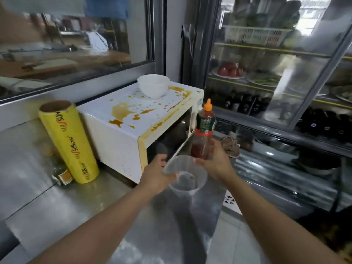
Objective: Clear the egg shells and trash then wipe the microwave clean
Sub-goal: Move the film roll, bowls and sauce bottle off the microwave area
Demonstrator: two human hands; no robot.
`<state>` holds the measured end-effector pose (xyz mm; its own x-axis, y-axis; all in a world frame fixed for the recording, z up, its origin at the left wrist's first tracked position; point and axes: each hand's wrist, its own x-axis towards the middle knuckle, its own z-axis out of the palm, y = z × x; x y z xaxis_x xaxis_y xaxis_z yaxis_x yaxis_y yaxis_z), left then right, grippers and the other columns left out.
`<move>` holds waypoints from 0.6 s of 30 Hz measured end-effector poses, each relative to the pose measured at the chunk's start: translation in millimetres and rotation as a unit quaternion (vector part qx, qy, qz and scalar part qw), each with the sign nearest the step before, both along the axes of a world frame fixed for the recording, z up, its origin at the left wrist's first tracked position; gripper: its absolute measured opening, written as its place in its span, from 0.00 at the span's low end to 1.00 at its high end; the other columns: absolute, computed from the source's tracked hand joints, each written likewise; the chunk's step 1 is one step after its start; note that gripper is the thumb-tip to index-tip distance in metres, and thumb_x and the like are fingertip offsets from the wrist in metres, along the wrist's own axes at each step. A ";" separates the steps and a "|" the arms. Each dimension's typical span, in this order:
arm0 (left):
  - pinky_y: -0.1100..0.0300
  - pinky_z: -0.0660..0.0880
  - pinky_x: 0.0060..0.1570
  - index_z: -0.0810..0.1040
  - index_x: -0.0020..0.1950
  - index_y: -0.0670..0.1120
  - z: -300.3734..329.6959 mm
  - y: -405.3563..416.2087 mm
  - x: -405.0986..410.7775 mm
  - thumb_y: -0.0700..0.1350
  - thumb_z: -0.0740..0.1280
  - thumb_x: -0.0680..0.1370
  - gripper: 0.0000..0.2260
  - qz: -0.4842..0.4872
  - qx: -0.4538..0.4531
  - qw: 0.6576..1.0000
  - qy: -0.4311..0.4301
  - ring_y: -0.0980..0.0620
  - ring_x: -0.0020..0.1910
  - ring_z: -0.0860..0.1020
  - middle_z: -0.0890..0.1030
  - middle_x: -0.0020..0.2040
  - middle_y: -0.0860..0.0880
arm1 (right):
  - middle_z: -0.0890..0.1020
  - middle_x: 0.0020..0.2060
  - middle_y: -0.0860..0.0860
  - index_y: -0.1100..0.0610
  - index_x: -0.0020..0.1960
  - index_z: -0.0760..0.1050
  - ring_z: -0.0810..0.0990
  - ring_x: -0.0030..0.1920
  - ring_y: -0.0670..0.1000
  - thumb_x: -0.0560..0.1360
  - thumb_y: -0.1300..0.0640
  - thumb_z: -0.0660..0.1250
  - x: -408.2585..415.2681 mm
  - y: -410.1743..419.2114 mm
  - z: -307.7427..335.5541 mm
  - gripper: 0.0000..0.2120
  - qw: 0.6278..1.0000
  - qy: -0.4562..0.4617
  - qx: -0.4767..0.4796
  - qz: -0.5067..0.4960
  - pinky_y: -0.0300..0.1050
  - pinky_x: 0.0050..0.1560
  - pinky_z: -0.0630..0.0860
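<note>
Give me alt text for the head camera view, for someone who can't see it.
Both hands, left hand and right hand, hold a clear plastic cup before a white microwave splattered with orange sauce. A white bowl sits on top; a sauce bottle stands beside it.

Hands [187, 168] on clear cup [185, 176]

This is looking like a commercial kitchen, perhaps a small eatery's. A stainless steel counter [57, 202] is carrying a stained white microwave [133, 126], a large yellow roll of cling wrap [70, 141] and a chili sauce bottle [204, 130]. Beside it, a glass-door display fridge [276, 77] is holding plates of tomatoes [228, 70], greens and rows of dark bottles [245, 103]. A glass window [76, 39] is showing wooden tables beyond.
</note>
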<state>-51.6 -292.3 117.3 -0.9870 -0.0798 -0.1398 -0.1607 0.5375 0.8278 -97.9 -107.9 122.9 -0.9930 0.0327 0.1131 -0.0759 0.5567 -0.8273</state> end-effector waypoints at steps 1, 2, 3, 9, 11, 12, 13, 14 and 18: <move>0.58 0.70 0.60 0.62 0.72 0.48 -1.7 8.0 -7.4 0.46 0.74 0.71 0.33 0.004 -0.006 1.000 -0.004 0.49 0.63 0.73 0.73 0.66 0.49 | 0.77 0.54 0.50 0.53 0.65 0.64 0.77 0.53 0.51 0.64 0.56 0.77 -11.9 5.6 -3.5 0.34 1.000 -0.002 -0.008 0.001 0.44 0.52 0.73; 0.57 0.71 0.61 0.62 0.72 0.48 -3.8 15.0 -15.2 0.46 0.74 0.71 0.33 0.010 -0.009 1.000 -0.007 0.49 0.63 0.73 0.72 0.66 0.49 | 0.77 0.54 0.50 0.53 0.65 0.64 0.77 0.53 0.51 0.64 0.56 0.77 -23.6 10.3 -6.9 0.35 1.000 -0.001 -0.011 0.002 0.43 0.51 0.72; 0.56 0.71 0.61 0.62 0.72 0.49 -6.0 20.8 -23.3 0.46 0.73 0.71 0.33 0.017 -0.009 1.000 -0.007 0.49 0.63 0.73 0.72 0.66 0.49 | 0.76 0.55 0.50 0.54 0.66 0.63 0.77 0.52 0.50 0.64 0.56 0.78 -36.6 14.2 -11.7 0.36 1.000 -0.001 -0.015 0.001 0.41 0.50 0.71; 0.58 0.71 0.59 0.64 0.71 0.48 -22.5 41.0 -68.9 0.45 0.74 0.71 0.32 0.035 0.008 0.999 -0.014 0.50 0.62 0.73 0.73 0.64 0.48 | 0.70 0.63 0.54 0.51 0.70 0.59 0.72 0.63 0.54 0.61 0.53 0.79 -113.0 29.1 -43.7 0.43 0.999 0.014 -0.046 -0.021 0.51 0.64 0.70; 0.59 0.71 0.58 0.65 0.70 0.48 -30.0 45.5 -78.5 0.44 0.75 0.70 0.31 0.044 0.007 0.999 -0.013 0.50 0.61 0.73 0.73 0.62 0.48 | 0.64 0.68 0.56 0.54 0.74 0.53 0.65 0.69 0.56 0.63 0.54 0.78 -133.8 32.4 -51.8 0.48 0.998 0.009 -0.052 -0.038 0.51 0.68 0.64; 0.58 0.71 0.59 0.66 0.69 0.49 -34.3 47.2 -82.0 0.44 0.75 0.70 0.30 0.046 0.003 0.999 -0.012 0.50 0.61 0.73 0.74 0.60 0.49 | 0.62 0.70 0.57 0.56 0.75 0.51 0.61 0.71 0.56 0.64 0.54 0.78 -143.0 33.9 -54.9 0.50 0.997 0.008 -0.053 -0.047 0.51 0.69 0.61; 0.57 0.71 0.60 0.66 0.69 0.49 -38.2 48.5 -84.6 0.45 0.75 0.70 0.30 0.044 -0.003 0.999 -0.012 0.50 0.60 0.73 0.74 0.59 0.50 | 0.60 0.72 0.57 0.58 0.75 0.49 0.59 0.72 0.56 0.64 0.54 0.78 -151.5 34.0 -58.5 0.51 0.997 0.011 -0.056 -0.053 0.51 0.70 0.59; 0.56 0.71 0.61 0.66 0.68 0.49 -41.8 49.7 -86.7 0.45 0.74 0.70 0.30 0.041 -0.010 0.999 -0.013 0.51 0.60 0.73 0.74 0.58 0.50 | 0.60 0.72 0.58 0.59 0.75 0.48 0.58 0.73 0.56 0.64 0.53 0.79 -159.2 33.6 -61.5 0.52 0.996 0.018 -0.058 -0.059 0.50 0.71 0.58; 0.52 0.72 0.62 0.66 0.68 0.51 -51.1 51.1 -95.1 0.46 0.73 0.71 0.28 0.040 -0.027 0.999 -0.012 0.52 0.59 0.74 0.74 0.59 0.51 | 0.65 0.70 0.57 0.58 0.75 0.51 0.62 0.72 0.56 0.60 0.51 0.80 -182.7 26.3 -70.2 0.54 0.991 0.039 -0.096 -0.084 0.51 0.71 0.60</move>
